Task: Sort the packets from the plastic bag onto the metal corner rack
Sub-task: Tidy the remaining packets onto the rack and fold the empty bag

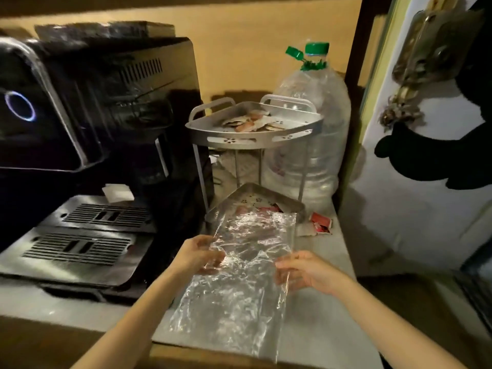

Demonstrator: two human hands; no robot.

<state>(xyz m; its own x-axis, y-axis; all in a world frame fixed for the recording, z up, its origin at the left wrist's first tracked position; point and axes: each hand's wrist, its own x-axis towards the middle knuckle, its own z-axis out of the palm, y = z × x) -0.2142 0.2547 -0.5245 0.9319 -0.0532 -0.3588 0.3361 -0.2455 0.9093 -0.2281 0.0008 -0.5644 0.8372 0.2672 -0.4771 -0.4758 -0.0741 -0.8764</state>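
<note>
A clear, crinkled plastic bag (pixel 239 288) is stretched flat between my hands above the counter. My left hand (pixel 198 255) pinches its left edge and my right hand (pixel 306 271) pinches its right edge. The bag looks flat, and I cannot tell if anything is inside. Behind it stands the metal corner rack (pixel 292 130). Its top shelf holds several pale and reddish packets (pixel 251 122). The bottom shelf (pixel 255 194) holds red packets (pixel 269 209), partly hidden by the bag. Two red-and-white packets (pixel 320 223) lie on the counter right of the rack.
A black coffee machine (pixel 93 129) with drip trays (pixel 87 235) fills the left side. A large clear water bottle (pixel 314 123) with a green cap stands behind the rack. A white fridge door (pixel 426 209) is on the right. A white packet (pixel 117 193) rests on the machine's tray.
</note>
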